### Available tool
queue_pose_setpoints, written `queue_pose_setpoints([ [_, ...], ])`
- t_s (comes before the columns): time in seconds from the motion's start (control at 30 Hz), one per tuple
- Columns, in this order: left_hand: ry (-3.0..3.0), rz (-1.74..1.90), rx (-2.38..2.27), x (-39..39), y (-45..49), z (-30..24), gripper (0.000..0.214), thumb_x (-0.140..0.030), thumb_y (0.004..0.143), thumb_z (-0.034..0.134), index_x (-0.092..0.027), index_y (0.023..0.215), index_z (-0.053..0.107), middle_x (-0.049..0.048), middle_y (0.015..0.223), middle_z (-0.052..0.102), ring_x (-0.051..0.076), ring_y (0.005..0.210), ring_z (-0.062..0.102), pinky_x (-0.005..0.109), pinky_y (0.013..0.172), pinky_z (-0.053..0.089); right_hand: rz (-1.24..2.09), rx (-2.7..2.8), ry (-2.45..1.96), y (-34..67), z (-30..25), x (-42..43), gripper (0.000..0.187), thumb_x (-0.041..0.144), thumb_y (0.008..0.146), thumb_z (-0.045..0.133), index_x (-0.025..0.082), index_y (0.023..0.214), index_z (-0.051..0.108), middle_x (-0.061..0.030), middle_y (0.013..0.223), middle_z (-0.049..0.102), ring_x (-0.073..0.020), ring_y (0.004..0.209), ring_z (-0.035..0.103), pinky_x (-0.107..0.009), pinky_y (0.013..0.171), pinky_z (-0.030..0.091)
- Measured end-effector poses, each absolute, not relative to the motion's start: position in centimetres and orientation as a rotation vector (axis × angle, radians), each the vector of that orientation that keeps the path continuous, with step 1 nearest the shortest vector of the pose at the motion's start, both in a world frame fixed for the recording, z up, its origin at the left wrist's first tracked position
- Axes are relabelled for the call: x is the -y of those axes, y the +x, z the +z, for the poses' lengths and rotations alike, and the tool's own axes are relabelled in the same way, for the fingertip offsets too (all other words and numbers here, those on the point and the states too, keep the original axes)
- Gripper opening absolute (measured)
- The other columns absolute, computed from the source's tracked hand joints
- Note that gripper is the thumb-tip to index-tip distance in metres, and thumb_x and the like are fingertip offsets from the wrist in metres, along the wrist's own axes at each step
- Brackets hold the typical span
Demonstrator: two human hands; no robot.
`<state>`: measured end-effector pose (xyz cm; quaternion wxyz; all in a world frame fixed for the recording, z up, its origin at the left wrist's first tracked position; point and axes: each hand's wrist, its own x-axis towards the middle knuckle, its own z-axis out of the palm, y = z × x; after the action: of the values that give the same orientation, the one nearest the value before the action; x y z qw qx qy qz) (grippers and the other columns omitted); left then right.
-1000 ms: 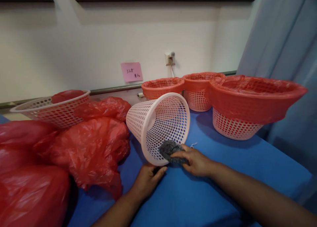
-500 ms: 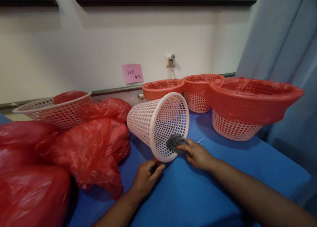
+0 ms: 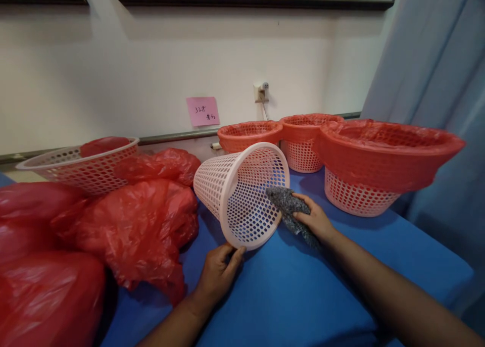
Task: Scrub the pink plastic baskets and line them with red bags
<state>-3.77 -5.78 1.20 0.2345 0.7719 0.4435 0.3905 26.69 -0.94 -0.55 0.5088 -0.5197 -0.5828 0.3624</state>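
Note:
A pale pink perforated plastic basket [image 3: 212, 183] lies on its side on the blue-covered table [image 3: 288, 296], its round mouth turned toward me and a little to the right. My left hand [image 3: 220, 268] pinches the lower rim, thumb on the near face and fingers behind it. In my right hand [image 3: 312, 218] is a crumpled grey cloth [image 3: 286, 203], gripped between thumb and fingers. The cloth's front end overlaps the right side of the mouth; its tail hangs below the hand. Whether the cloth touches the rim I cannot tell.
Red plastic bags [image 3: 140, 226] are heaped on the left, before a wide white basket [image 3: 94, 172]. Red-lined baskets stand behind and right, the largest basket [image 3: 359, 195] nearest the blue curtain [image 3: 447, 109]. A pink note [image 3: 202, 111] and a socket [image 3: 260, 93] are on the wall.
My right hand has drawn the cloth out of the lower part of the basket's mouth, up and to the right. The basket has turned slightly, and my left hand has shifted a little left with its rim.

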Motion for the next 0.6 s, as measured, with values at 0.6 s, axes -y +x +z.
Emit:
queue_pose_setpoints([
  [0.6, 1.934, 0.837, -1.198, 5.5, -2.2, 0.2, 0.030, -0.042, 0.092, 0.059, -0.017, 0.081, 0.073, 0.0020, 0.071, 0.072, 0.016, 0.064, 0.064, 0.023, 0.060, 0.052, 0.513, 2.218, -1.432, 23.5, -0.9, 3.6, 0.049, 0.037, 0.088, 0.069, 0.030, 0.137, 0.062, -0.0126, 0.166, 0.023, -0.0334, 0.135, 0.054, -0.049, 0.113, 0.043],
])
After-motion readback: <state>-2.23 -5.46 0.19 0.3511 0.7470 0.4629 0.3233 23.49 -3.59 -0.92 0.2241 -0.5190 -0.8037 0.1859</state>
